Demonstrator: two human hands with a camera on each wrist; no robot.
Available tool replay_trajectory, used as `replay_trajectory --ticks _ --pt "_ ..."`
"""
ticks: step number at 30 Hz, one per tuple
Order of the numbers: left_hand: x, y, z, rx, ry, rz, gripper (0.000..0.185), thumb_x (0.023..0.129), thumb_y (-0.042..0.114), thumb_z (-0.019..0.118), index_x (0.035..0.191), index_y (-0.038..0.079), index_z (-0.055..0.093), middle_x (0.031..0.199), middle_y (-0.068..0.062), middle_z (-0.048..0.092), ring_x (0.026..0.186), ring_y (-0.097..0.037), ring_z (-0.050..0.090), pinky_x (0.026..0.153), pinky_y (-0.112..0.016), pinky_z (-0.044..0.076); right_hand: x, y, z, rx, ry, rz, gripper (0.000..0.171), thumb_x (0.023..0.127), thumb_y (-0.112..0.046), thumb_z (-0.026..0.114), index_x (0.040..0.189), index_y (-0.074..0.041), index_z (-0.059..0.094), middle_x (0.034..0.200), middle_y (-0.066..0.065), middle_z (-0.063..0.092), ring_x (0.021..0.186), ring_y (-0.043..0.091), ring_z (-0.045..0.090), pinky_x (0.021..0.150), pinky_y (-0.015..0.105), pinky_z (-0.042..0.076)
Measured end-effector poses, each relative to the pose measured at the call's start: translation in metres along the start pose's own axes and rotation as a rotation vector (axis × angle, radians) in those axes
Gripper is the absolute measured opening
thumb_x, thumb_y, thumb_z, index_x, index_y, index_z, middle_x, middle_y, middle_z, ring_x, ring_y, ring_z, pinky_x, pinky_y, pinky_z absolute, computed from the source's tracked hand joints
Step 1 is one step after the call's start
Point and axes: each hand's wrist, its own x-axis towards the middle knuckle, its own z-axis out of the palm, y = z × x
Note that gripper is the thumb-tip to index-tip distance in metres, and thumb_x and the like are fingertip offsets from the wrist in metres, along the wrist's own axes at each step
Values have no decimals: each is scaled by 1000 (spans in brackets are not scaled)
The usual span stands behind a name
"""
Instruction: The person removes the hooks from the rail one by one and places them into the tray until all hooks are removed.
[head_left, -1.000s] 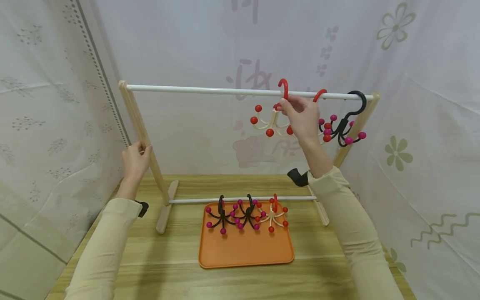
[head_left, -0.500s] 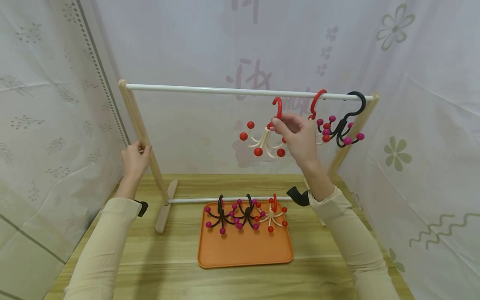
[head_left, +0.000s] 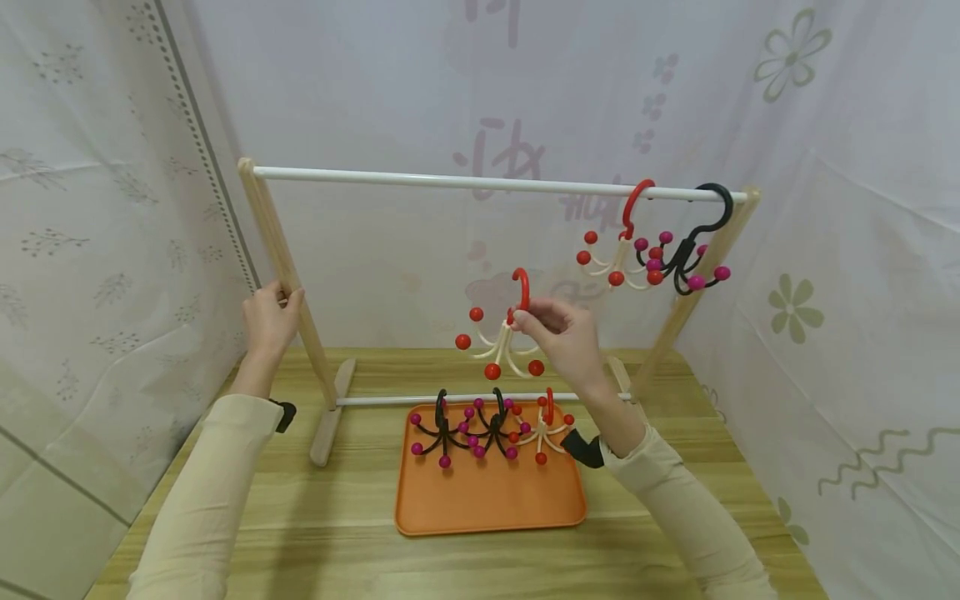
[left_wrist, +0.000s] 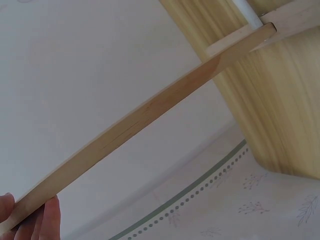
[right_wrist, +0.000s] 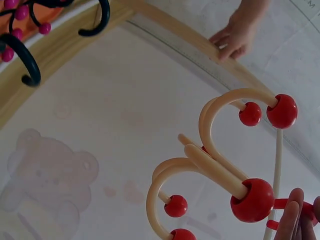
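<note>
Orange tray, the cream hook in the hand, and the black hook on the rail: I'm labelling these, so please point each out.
orange tray (head_left: 491, 504), head view, bare front floor.
cream hook (head_left: 502, 346), head view, cream prongs.
black hook (head_left: 722, 200), head view, curved top over rail.

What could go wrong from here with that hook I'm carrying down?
The right hand pinches the cream hook only near its red top, so it may swing or slip. The orange tray already holds three hooks crowded at its far end; prongs could tangle. The lower rail lies right beside them and might catch a prong.
</note>
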Motion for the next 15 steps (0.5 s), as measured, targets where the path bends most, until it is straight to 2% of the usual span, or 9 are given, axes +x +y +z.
replay_trajectory --ticks 6,12,15 --pt "-1 0 0 6 4 5 26 92 15 46 83 -8 53 100 -30 57 92 -43 54 78 -49 44 -16 6 11 5 -30 45 18 82 -10 63 92 5 63 84 23 63 74 24 63 69 34 51" --pt "0 0 0 2 5 6 26 92 15 47 83 -9 52 101 -31 56 93 -44 54 77 -50 44 -31 -3 25 3 -63 42 13 82 1 60 91 10 62 82 25 62 73 32 62 67 36 51" --pt "0 -1 0 3 4 5 26 92 15 47 83 -9 53 101 -31 56 93 -43 54 78 -49 44 -39 -5 31 9 -80 89 14 82 1 60 92 11 61 84 24 62 74 34 61 68 33 51"
